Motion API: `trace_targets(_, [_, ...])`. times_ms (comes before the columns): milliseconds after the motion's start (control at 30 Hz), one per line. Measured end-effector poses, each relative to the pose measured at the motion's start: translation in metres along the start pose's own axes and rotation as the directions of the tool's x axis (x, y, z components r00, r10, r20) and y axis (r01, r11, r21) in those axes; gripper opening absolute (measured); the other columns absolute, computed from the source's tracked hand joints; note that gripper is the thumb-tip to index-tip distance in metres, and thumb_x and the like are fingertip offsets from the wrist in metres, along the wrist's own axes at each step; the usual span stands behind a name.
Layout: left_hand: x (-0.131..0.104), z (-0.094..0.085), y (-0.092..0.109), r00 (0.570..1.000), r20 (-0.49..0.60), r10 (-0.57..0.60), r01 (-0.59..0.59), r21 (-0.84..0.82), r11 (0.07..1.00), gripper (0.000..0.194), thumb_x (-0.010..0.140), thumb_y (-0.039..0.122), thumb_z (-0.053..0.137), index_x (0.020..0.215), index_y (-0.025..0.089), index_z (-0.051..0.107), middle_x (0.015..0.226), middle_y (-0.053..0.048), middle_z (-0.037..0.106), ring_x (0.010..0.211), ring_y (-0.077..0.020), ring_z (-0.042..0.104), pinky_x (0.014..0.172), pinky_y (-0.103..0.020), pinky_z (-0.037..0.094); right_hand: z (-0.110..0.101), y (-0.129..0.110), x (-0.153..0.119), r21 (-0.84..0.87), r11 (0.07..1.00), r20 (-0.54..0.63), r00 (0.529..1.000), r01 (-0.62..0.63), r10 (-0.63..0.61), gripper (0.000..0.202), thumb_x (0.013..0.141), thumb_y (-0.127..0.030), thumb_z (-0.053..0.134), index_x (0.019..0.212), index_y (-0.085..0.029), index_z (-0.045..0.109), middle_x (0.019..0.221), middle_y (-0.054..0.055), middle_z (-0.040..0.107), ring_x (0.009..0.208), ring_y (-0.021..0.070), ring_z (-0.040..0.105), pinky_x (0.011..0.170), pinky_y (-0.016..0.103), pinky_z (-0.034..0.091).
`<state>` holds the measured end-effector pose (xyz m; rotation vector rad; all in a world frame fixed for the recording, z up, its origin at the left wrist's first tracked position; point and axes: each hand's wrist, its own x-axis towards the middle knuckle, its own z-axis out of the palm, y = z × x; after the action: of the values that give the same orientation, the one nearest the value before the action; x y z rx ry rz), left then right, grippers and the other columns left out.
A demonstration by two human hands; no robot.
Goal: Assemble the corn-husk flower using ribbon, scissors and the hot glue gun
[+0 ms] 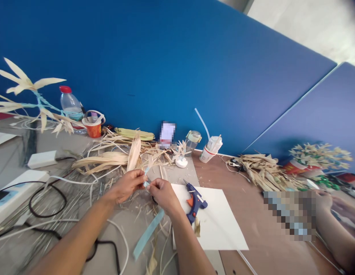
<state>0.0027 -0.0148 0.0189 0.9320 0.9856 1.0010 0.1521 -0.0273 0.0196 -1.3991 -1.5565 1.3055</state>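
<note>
My left hand (130, 185) is closed in a pinch on a thin stem wrapped in light blue tape, with a pale husk piece (150, 162) rising above the fingers. My right hand (163, 194) is pinched on the light blue tape (149, 235), right beside the left fingertips. The tape's long strip hangs below the right hand towards the table's near side. A small dark curved thing shows under the right fingers, too hidden to name. On white paper (220, 217) to the right lies a blue glue gun (196, 202) with an orange trigger.
Dried corn husks (105, 162) and thin wires litter the left side. Cables and a power strip (14, 194) lie at far left. Behind stand a phone (167, 133), a jar (192, 141) and cups (207, 153). A co-worker's hands (326, 202) are at right.
</note>
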Motion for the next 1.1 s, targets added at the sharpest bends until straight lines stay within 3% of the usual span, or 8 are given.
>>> trace_targets(367, [0.003, 0.000, -0.008, 0.997, 0.067, -0.036, 0.053, -0.262, 0.963, 0.019, 0.067, 0.019, 0.074, 0.079, 0.011, 0.062, 0.069, -0.001, 0.057, 0.062, -0.0097, 0.053, 0.059, -0.021, 0.046, 0.002, -0.002, -0.001, 0.131, 0.991, -0.046, 0.998, 0.040, -0.034, 0.007, 0.067, -0.021, 0.060, 0.066, -0.017, 0.056, 0.058, -0.005, 0.050, 0.053, 0.0084, 0.041, 0.051, 0.021, 0.030])
trace_targets(533, [0.001, -0.011, 0.006, 1.000, 0.022, 0.012, -0.005, -0.319, 0.948, 0.016, 0.067, 0.018, 0.074, 0.074, 0.011, 0.061, 0.070, -0.001, 0.057, 0.059, -0.0093, 0.053, 0.054, -0.021, 0.047, -0.010, -0.010, -0.006, 0.462, 0.884, 0.175, 0.984, -0.074, -0.009, 0.017, 0.063, -0.026, 0.067, 0.065, -0.017, 0.052, 0.050, -0.008, 0.042, 0.042, 0.0048, 0.031, 0.044, 0.020, 0.021])
trace_targets(700, [0.000, -0.024, 0.013, 0.997, 0.061, 0.053, -0.026, -0.386, 0.922, 0.014, 0.069, 0.017, 0.071, 0.067, 0.011, 0.059, 0.065, 0.000, 0.054, 0.052, -0.0066, 0.048, 0.050, -0.020, 0.046, -0.031, -0.013, -0.015, 0.565, 0.817, 0.387, 0.912, -0.120, -0.134, 0.028, 0.057, -0.029, 0.078, 0.066, -0.016, 0.055, 0.050, -0.008, 0.047, 0.041, 0.0037, 0.033, 0.043, 0.019, 0.022])
trace_targets(833, [0.001, -0.021, 0.009, 0.998, 0.066, -0.016, 0.040, -0.390, 0.920, 0.013, 0.067, 0.014, 0.073, 0.072, 0.010, 0.061, 0.065, 0.000, 0.055, 0.049, -0.0055, 0.047, 0.051, -0.020, 0.046, -0.043, -0.014, -0.020, 0.288, 0.956, 0.655, 0.739, -0.053, -0.156, 0.029, 0.064, -0.039, 0.074, 0.073, -0.014, 0.062, 0.062, -0.002, 0.058, 0.054, 0.0089, 0.049, 0.053, 0.022, 0.036])
trace_targets(900, [0.001, -0.019, 0.007, 0.998, 0.040, -0.042, 0.054, -0.388, 0.920, 0.015, 0.065, 0.013, 0.074, 0.072, 0.010, 0.062, 0.065, 0.000, 0.056, 0.048, -0.0047, 0.046, 0.051, -0.020, 0.046, -0.042, -0.012, -0.016, 0.143, 0.987, 0.558, 0.818, 0.071, -0.140, 0.028, 0.073, -0.043, 0.064, 0.074, -0.014, 0.064, 0.063, -0.001, 0.058, 0.059, 0.0110, 0.051, 0.059, 0.024, 0.038])
trace_targets(967, [0.002, -0.017, 0.006, 0.997, 0.048, -0.059, 0.073, -0.374, 0.925, 0.015, 0.064, 0.014, 0.075, 0.071, 0.009, 0.062, 0.064, 0.000, 0.056, 0.048, -0.0045, 0.046, 0.050, -0.020, 0.045, -0.036, -0.008, -0.009, 0.050, 0.989, 0.261, 0.954, 0.138, -0.147, 0.029, 0.079, -0.042, 0.057, 0.072, -0.015, 0.064, 0.063, -0.001, 0.056, 0.062, 0.0116, 0.050, 0.061, 0.024, 0.038])
trace_targets(1033, [0.002, -0.016, 0.005, 0.995, 0.075, -0.069, 0.091, -0.363, 0.927, 0.015, 0.064, 0.014, 0.075, 0.071, 0.009, 0.063, 0.065, 0.000, 0.056, 0.048, -0.0041, 0.046, 0.049, -0.018, 0.044, -0.025, -0.003, -0.002, 0.115, 0.985, 0.028, 0.990, 0.131, -0.135, 0.027, 0.078, -0.043, 0.058, 0.079, -0.016, 0.065, 0.069, 0.000, 0.059, 0.068, 0.0128, 0.053, 0.066, 0.024, 0.039])
trace_targets(1100, [0.002, -0.014, 0.002, 0.992, 0.098, -0.082, 0.111, -0.345, 0.932, 0.015, 0.065, 0.014, 0.075, 0.074, 0.010, 0.064, 0.066, -0.001, 0.058, 0.052, -0.0057, 0.050, 0.051, -0.018, 0.044, -0.012, -0.001, 0.002, 0.322, 0.945, 0.048, 0.996, 0.053, -0.072, 0.034, 0.077, -0.047, 0.056, 0.090, -0.018, 0.064, 0.075, 0.001, 0.061, 0.072, 0.0136, 0.056, 0.069, 0.025, 0.042])
